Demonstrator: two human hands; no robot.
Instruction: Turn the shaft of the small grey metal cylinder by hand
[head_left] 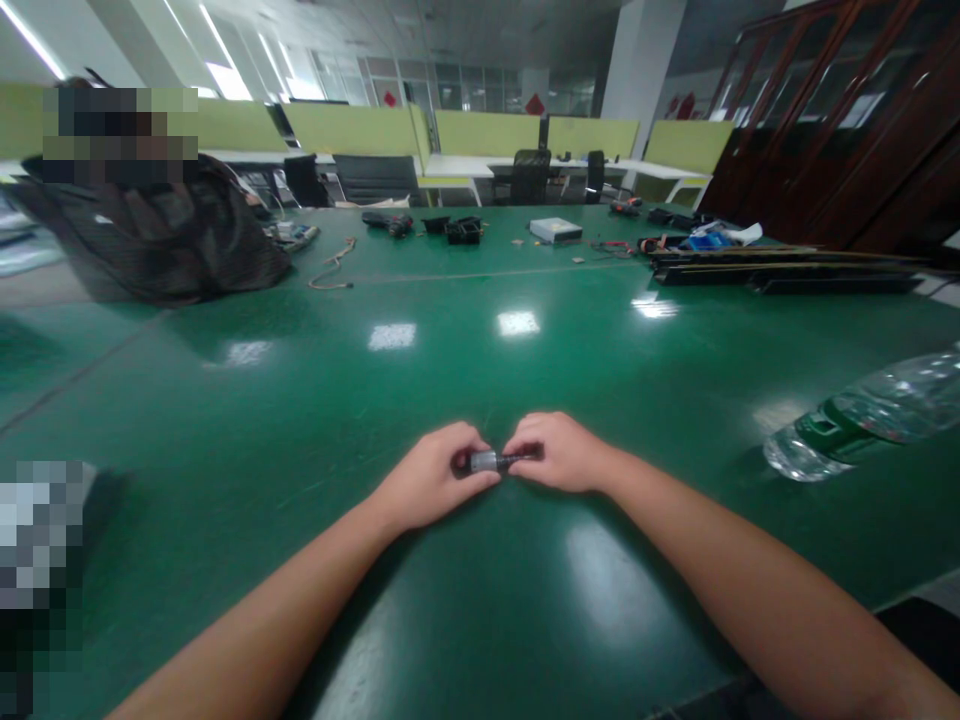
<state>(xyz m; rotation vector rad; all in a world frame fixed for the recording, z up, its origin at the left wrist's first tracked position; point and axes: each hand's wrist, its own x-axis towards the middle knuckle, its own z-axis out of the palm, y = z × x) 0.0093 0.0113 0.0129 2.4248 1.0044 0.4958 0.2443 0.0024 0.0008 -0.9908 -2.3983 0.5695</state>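
Note:
Close above the green table [450, 390], near its middle, both my hands are on one small dark cylindrical thing with a pale grey band [484, 461]. My left hand [439, 475] is closed round its thicker left end, thumb and fingers pinching it. At the narrower, dark right end, the fingers of my right hand [559, 455] are pinched together. The thing lies level, pointing from one hand to the other. Fingers cover both ends, so I cannot make out its exact kind.
A clear plastic bottle with a green label [847, 430] lies on its side at the right. Long black strips [787, 270] are stacked at the far right. A white box [555, 231], black parts [463, 231] and a cord [334, 265] lie farther back. A dark bag [172, 230] stands left.

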